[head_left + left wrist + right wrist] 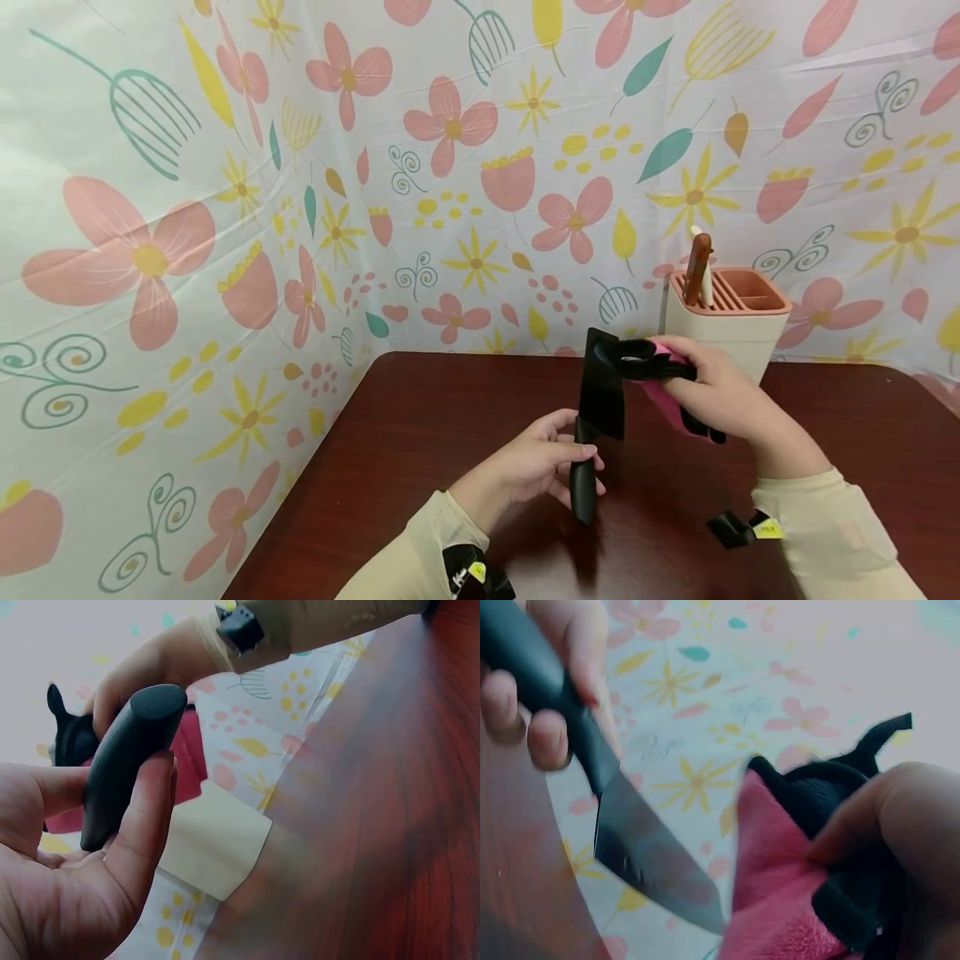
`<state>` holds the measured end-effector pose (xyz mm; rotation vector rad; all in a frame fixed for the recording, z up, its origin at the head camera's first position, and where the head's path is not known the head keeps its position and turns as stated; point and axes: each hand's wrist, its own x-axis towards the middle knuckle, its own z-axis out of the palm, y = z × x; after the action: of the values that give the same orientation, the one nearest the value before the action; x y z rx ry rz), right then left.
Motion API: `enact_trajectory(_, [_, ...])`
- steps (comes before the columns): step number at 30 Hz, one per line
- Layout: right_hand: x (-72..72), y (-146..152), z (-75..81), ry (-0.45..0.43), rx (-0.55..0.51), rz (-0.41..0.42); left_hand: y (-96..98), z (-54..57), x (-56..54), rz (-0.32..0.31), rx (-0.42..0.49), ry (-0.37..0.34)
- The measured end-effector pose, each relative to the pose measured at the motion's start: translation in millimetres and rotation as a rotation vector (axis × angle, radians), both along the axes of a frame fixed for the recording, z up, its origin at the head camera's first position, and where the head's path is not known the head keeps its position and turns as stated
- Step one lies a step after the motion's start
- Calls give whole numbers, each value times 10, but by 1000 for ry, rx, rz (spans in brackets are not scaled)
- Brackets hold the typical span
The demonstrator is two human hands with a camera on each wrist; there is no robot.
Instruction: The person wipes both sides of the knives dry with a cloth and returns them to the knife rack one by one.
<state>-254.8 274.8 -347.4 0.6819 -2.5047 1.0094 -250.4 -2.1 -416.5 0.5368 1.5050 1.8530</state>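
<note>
A cleaver-shaped kitchen knife (602, 392) stands tilted above the table, blade up. My left hand (536, 462) grips its black handle (127, 761), thumb on one side and fingers on the other. Beside the blade's upper part, my right hand (720, 387) holds a bunched pink cloth (769, 892) with black trim. The cloth's black edge overlaps the blade in the head view. In the right wrist view, the blade (652, 847) shows a reflective face with small dark marks near its edge, and its tip is right at the pink fabric.
Behind my right hand, a cream knife block (750, 340) with an orange slotted top stands at the table's back. It holds a brown-handled utensil (697, 268) and a white one. The dark red table (450, 392) meets flower-patterned curtains (450, 208) at the back and left.
</note>
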Motion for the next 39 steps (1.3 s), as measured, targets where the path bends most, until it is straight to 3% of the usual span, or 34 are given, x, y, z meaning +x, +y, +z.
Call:
enact_trajectory(6, [-150, 54, -137, -23, -19, -201, 36, 20, 69, -47, -22, -4])
enact_trajectory(11, [-250, -9, -286, -1, -35, -269, 57, 30, 114, -75, -45, 19])
enact_trajectory(17, [-294, -104, -373, -41, 8, -225, 71, 7, 120, -75, -45, 29])
enact_trajectory(24, [-273, -142, -359, -76, 60, -163, 54, -17, 89, -55, -44, 19])
enact_trajectory(39, [-99, -350, -263, -78, 151, -30, 31, -6, 31, 19, -27, -14])
